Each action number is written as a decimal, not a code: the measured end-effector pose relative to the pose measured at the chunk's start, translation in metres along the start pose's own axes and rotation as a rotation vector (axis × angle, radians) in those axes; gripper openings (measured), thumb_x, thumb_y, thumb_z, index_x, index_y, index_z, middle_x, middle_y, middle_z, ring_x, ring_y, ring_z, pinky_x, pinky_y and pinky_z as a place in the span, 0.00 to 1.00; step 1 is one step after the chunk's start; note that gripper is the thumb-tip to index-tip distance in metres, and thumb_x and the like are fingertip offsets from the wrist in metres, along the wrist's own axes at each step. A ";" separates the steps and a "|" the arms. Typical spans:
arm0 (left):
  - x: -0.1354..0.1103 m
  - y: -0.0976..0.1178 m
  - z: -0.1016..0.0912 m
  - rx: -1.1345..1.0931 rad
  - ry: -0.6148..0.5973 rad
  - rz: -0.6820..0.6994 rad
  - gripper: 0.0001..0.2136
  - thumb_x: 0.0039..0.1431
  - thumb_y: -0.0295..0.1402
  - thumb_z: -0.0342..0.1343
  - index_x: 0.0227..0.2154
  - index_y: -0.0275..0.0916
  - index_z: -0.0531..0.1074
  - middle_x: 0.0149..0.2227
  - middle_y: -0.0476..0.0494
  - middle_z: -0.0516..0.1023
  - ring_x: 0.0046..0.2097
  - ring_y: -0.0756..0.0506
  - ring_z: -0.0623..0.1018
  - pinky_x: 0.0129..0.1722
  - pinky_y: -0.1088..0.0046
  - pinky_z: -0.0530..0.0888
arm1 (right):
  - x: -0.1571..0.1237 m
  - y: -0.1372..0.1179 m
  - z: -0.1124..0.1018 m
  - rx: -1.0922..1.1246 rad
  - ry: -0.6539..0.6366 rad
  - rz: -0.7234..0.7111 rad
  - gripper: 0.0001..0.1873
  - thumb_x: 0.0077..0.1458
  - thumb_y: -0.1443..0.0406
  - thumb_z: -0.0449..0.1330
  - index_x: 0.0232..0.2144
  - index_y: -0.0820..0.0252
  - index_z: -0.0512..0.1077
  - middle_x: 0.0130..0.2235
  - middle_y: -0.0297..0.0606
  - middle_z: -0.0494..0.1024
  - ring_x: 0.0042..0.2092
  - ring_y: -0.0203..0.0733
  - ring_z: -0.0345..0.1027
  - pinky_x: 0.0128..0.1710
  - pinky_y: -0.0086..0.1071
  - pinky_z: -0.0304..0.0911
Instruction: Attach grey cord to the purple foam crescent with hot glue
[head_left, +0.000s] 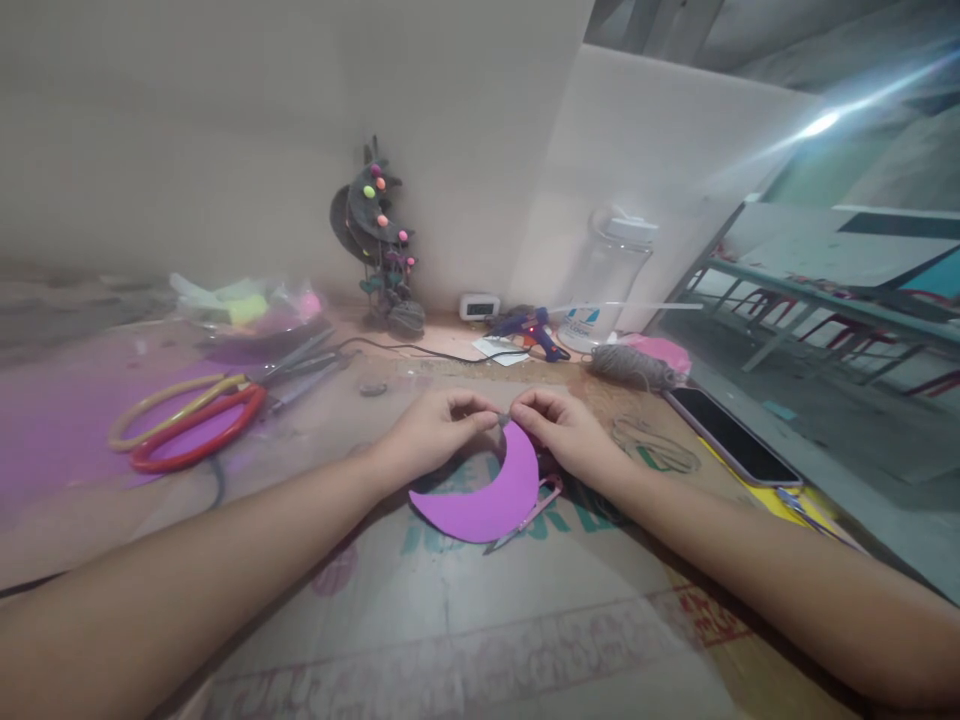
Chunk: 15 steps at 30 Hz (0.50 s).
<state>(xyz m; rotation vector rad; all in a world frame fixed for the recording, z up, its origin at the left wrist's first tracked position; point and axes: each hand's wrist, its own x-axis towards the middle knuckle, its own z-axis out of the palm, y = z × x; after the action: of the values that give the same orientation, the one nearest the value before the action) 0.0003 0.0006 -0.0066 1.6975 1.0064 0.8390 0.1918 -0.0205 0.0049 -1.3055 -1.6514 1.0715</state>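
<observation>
A purple crescent-moon cutout point(487, 505), apparently foam or felt, lies over the cardboard with its upper tip between my hands. At that tip sits a small grey bit point(505, 420), which looks like yarn. My left hand point(435, 430) is closed, thumb and fingertips pinching the grey bit from the left. From the right, my right hand point(559, 425) pinches the crescent's tip, fingers curled. Small scissors with pink handles point(551, 490) lie partly under the crescent's right edge.
Large red-and-yellow-handled scissors point(199, 425) rest at left on purple sheet. Behind stand a decorated grey moon hanging point(375, 220), a clock point(479, 306), a glue gun point(529, 330) with its cord, and a bottle point(600, 290). Grey yarn point(634, 367) and a phone point(735, 435) are at right.
</observation>
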 end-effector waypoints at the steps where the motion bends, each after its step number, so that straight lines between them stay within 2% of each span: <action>1: 0.000 0.000 0.000 -0.003 -0.012 -0.011 0.14 0.53 0.44 0.56 0.36 0.39 0.76 0.21 0.51 0.73 0.18 0.53 0.64 0.17 0.78 0.59 | 0.000 0.000 0.000 -0.008 -0.001 -0.001 0.20 0.50 0.49 0.59 0.29 0.60 0.67 0.20 0.25 0.61 0.20 0.28 0.52 0.17 0.23 0.48; 6: -0.001 -0.002 0.000 -0.039 -0.057 -0.026 0.16 0.53 0.45 0.56 0.36 0.38 0.76 0.24 0.48 0.76 0.19 0.53 0.66 0.16 0.79 0.59 | -0.002 -0.001 0.002 -0.042 0.004 0.002 0.19 0.52 0.49 0.58 0.29 0.59 0.66 0.21 0.26 0.63 0.20 0.29 0.54 0.18 0.24 0.51; 9: 0.000 -0.003 0.000 -0.043 -0.049 -0.034 0.16 0.53 0.45 0.56 0.37 0.39 0.76 0.21 0.50 0.74 0.17 0.53 0.64 0.16 0.78 0.59 | -0.002 -0.001 0.001 -0.027 0.003 0.006 0.19 0.52 0.49 0.58 0.29 0.59 0.66 0.21 0.26 0.63 0.20 0.29 0.54 0.17 0.24 0.50; 13: 0.002 0.000 0.000 -0.007 0.067 0.044 0.13 0.54 0.42 0.56 0.34 0.38 0.76 0.21 0.50 0.74 0.22 0.51 0.70 0.23 0.76 0.66 | 0.001 0.000 0.000 0.092 0.061 -0.036 0.18 0.53 0.51 0.57 0.39 0.57 0.63 0.23 0.25 0.65 0.20 0.28 0.53 0.17 0.23 0.50; 15: 0.004 0.002 -0.001 0.016 0.134 0.062 0.12 0.54 0.40 0.56 0.34 0.38 0.77 0.24 0.48 0.77 0.26 0.49 0.73 0.27 0.75 0.69 | 0.002 0.001 0.000 0.144 0.096 -0.051 0.19 0.53 0.50 0.57 0.39 0.55 0.61 0.23 0.24 0.65 0.20 0.29 0.53 0.17 0.23 0.50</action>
<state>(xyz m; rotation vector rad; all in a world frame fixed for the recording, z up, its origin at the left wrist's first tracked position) 0.0015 0.0044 -0.0045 1.7121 1.0570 0.9982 0.1920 -0.0189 0.0042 -1.1969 -1.5001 1.0612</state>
